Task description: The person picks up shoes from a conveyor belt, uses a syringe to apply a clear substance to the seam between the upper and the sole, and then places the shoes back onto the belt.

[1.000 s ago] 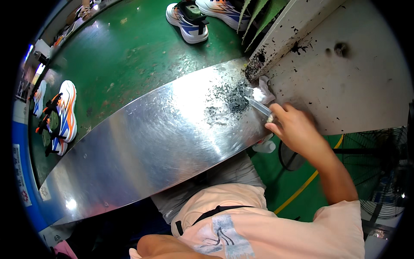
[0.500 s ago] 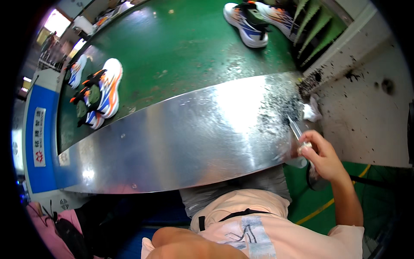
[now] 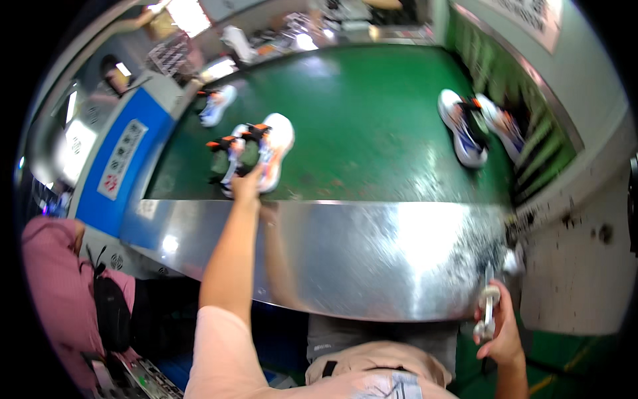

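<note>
Left of centre: left hand (image 3: 246, 186) at the lower end of a white-orange sports shoe (image 3: 279, 143); blur, cannot tell whether fingers grip it. Upper right: another shoe pair (image 3: 462, 136) on green surface (image 3: 359, 120). Lower right: syringe-like tool (image 3: 489, 307), tip up, pinched in right hand (image 3: 505, 330), near crumpled white wad (image 3: 512, 262)

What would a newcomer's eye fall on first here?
The broad green surface fills the centre, with the left hand at a pair of white, blue and orange shoes on its left. At lower right, the right hand holds a syringe-like tool near dark specks on the shiny metal ledge.
</note>
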A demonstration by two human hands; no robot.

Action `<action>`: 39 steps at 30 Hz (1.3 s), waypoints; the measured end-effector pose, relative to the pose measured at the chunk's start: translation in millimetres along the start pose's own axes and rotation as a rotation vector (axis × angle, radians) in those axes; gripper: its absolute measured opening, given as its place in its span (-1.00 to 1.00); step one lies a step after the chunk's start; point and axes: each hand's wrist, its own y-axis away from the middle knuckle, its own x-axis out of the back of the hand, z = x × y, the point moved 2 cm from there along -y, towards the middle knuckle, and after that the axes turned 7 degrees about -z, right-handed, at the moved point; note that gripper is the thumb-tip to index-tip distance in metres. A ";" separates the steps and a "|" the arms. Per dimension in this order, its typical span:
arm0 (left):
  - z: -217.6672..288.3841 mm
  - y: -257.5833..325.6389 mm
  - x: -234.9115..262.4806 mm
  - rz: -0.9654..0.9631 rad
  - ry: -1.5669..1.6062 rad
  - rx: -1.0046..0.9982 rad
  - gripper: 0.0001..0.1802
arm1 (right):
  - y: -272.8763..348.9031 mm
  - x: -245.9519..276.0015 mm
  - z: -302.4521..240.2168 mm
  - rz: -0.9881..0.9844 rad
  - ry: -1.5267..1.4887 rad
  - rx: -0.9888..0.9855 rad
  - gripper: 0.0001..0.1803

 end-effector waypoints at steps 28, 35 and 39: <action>170.8 307.4 -97.1 -0.968 -1.009 -0.852 -0.38 | -9.8 -4.4 42.3 -0.198 0.609 0.119 0.28; 128.8 244.2 -186.5 -1.351 -1.191 -0.497 -0.22 | 7.0 21.4 9.9 -0.143 0.529 0.054 0.16; 118.7 278.5 -164.9 -1.197 -1.077 -0.801 -0.43 | 4.6 13.6 20.3 -0.212 0.555 0.008 0.14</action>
